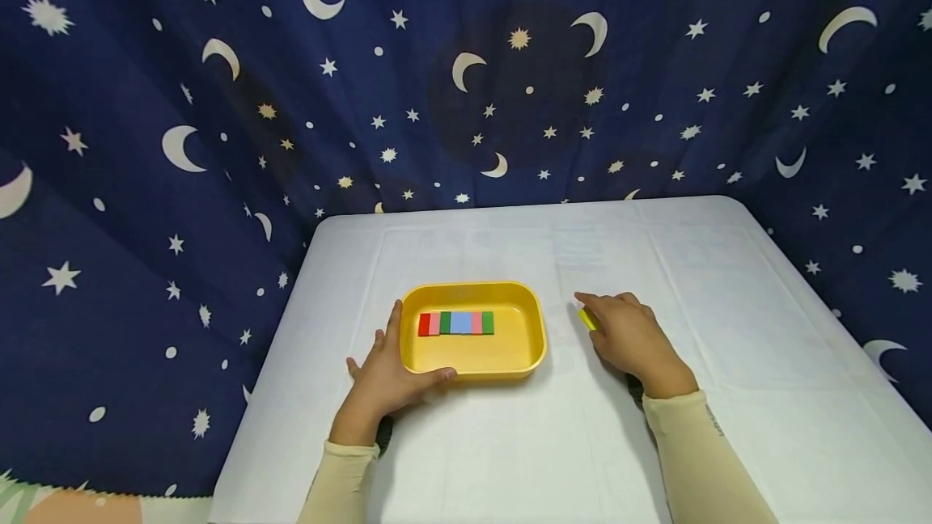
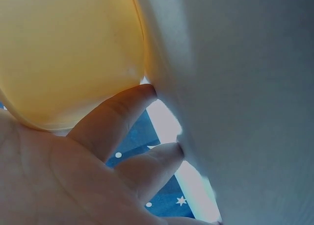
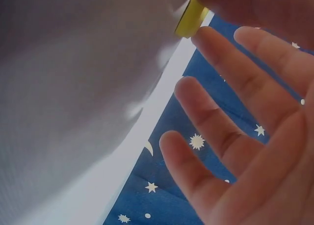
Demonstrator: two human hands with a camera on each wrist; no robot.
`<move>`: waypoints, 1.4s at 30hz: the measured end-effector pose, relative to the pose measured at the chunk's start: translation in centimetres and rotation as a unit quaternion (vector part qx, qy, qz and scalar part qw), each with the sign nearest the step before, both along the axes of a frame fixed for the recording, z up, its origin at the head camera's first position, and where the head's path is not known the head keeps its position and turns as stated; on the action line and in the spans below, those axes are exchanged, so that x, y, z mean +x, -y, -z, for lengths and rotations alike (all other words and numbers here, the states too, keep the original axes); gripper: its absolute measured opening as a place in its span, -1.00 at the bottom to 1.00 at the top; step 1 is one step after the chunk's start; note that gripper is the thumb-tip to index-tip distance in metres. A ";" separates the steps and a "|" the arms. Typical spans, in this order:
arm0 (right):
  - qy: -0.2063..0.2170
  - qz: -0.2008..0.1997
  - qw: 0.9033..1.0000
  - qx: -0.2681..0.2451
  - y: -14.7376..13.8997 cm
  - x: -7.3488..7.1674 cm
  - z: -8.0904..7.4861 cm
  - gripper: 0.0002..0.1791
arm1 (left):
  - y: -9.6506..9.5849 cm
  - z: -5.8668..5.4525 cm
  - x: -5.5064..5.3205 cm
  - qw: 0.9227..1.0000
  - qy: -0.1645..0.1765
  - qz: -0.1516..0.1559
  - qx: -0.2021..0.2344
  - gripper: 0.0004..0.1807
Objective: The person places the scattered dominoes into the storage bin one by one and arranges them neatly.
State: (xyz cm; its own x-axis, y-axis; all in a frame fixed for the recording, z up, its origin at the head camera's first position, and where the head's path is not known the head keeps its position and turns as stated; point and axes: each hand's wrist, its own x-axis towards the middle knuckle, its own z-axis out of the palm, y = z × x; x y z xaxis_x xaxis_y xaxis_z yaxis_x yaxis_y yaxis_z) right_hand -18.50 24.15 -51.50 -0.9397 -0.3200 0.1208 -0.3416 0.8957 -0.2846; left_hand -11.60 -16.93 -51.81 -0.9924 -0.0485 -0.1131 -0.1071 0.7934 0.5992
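A yellow plastic tray [image 1: 520, 346] sits on the white table. Inside it, several coloured blocks [image 1: 466, 323] in red, pink, green and blue lie side by side in one row. My left hand [image 1: 386, 378] spans the tray's near left corner, thumb along the front rim and index finger against the left side. Its other fingers spread outward, their tips down by the tabletop in the left wrist view. Right of the tray, my right hand [image 1: 633, 338] pinches a small yellow block [image 3: 191, 18] between thumb and fingers, close over the table. The remaining fingers extend loosely in the right wrist view.
A white cloth covers the table [image 1: 728, 306], which reaches away beyond the tray. Dark blue curtains [image 1: 437, 87] with moons and stars hang behind it and along both sides.
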 end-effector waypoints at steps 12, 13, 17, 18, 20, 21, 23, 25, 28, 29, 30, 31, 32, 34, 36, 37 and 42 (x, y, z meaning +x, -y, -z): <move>0.006 -0.002 1.000 0.001 0.0 -0.1 0.1 -0.23 | 0.0 0.0 0.0 1.000 -0.001 -0.005 0.001 0.71; 0.006 -0.002 1.000 0.002 0.0 -0.1 0.1 -0.23 | 0.0 0.0 0.0 1.000 0.000 -0.006 0.000 0.71; 0.007 0.000 1.000 0.002 0.0 0.0 0.1 -0.22 | 0.0 0.1 0.1 1.000 0.000 -0.007 0.001 0.72; 0.007 0.000 1.000 0.001 0.0 0.0 0.1 -0.22 | 0.0 0.1 0.1 1.000 0.000 -0.007 0.001 0.72; 0.008 0.001 1.000 -0.002 0.0 0.0 0.0 -0.21 | 0.0 0.1 0.1 1.000 -0.001 -0.008 0.003 0.72; 0.008 0.001 1.000 -0.003 0.0 0.0 0.0 -0.21 | 0.0 0.1 0.1 1.000 -0.001 -0.008 0.004 0.72; 0.008 -0.001 1.000 -0.005 0.0 0.1 0.0 -0.22 | 0.0 0.1 0.1 1.000 -0.001 -0.009 0.004 0.72; 0.008 -0.005 1.000 -0.005 0.0 0.1 0.0 -0.23 | 0.0 0.1 0.1 1.000 -0.002 -0.009 0.006 0.72; 0.008 -0.009 1.000 -0.006 -0.1 0.1 0.1 -0.28 | 0.0 0.0 0.1 1.000 -0.001 -0.009 0.005 0.72; 0.008 -0.009 1.000 -0.007 -0.1 0.1 0.1 -0.29 | 0.0 0.0 0.1 1.000 -0.001 -0.009 0.004 0.72; 0.008 -0.008 1.000 -0.008 -0.2 0.1 0.1 -0.31 | 0.1 0.0 0.1 1.000 -0.002 -0.009 0.003 0.72; 0.009 -0.007 1.000 -0.009 -0.2 0.1 0.0 -0.32 | 0.1 0.0 0.1 1.000 -0.002 -0.009 0.003 0.72; 0.010 -0.006 1.000 -0.011 -0.2 0.1 0.0 -0.33 | 0.1 0.0 0.1 1.000 -0.002 -0.010 0.003 0.72; 0.012 -0.006 1.000 -0.012 -0.2 0.1 -0.1 -0.32 | 0.1 0.0 0.1 1.000 -0.003 -0.011 0.002 0.72; 0.013 -0.006 1.000 -0.010 -0.2 0.1 -0.2 -0.32 | 0.1 0.0 0.1 1.000 -0.004 -0.011 0.002 0.72; 0.014 -0.007 1.000 -0.008 -0.2 0.1 -0.3 -0.33 | 0.1 0.0 0.1 1.000 -0.005 -0.011 0.003 0.72; 0.021 -0.006 1.000 0.003 -0.2 0.3 -0.6 -0.34 | -0.1 -0.2 0.2 1.000 -0.005 -0.010 0.001 0.71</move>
State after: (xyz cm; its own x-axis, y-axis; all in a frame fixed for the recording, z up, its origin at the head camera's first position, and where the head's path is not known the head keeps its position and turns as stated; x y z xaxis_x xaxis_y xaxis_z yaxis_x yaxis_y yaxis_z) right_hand -18.17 24.35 -50.85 -0.9401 -0.3314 0.0803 -0.3400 0.8932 -0.2941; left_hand -11.41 -16.87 -51.64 -0.9923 -0.0681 -0.1030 -0.1167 0.7905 0.6013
